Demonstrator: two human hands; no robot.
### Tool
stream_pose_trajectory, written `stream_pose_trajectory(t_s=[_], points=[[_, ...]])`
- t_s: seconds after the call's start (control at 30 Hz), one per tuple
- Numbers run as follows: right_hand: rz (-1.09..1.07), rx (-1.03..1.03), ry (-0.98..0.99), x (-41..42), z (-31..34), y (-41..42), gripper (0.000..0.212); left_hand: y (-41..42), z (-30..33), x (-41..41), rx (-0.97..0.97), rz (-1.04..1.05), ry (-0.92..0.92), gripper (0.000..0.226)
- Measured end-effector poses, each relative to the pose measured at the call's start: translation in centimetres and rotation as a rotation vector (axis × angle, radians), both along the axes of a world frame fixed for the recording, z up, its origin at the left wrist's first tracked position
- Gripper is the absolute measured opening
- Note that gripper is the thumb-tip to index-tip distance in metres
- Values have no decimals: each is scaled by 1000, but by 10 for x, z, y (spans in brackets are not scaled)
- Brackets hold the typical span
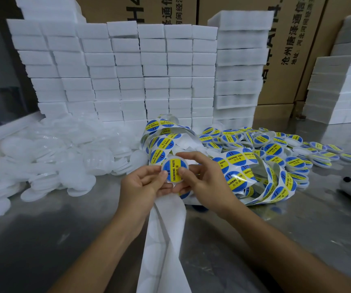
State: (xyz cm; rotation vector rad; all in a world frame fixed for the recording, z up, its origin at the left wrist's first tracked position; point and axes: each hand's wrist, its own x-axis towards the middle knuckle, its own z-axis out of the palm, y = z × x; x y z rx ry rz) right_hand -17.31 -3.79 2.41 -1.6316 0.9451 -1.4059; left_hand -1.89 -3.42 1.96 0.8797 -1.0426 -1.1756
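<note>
Two hands, one lid, its label reading "SOLDERING PASTE".

At centre the left hand and right hand pinch one round lid, thumbs on its blue-and-yellow label. One bare backing strip trails to 6 o'clock over the steel table. At 3 o'clock coils a label strip; labelled lids at 2 and plain white lids at 9 are too many to count. White blocks and Chinese-printed cartons stand at 12.

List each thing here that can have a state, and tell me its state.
lid: labelled, held between both hands
left hand: pinches the lid's left edge
right hand: pinches the lid's right edge
sticker strip: unrolled, tangled
backing paper: peeled bare, trailing down
white lids: unlabelled, heaped
finished lids: labelled, heaped
foam blocks: stacked
</note>
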Motion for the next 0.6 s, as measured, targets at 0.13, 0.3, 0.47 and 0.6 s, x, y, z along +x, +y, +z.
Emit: stream_pose_trajectory(t_s=[0.13,0.3,0.47,0.6], points=[[-76,44,-65,-3,0,-2,7,2,-1,-5,0,-19,-50,7],[-218,-194,223,-3,-7,-2,37,0,-1,-2,-9,50,-60,4],[-256,-406,481,-3,-6,1,49,0,-1,0,7,67,-23,5],[-285,-383,488,-7,-3,0,39,-3,-4,0,-20,112,-148,4]])
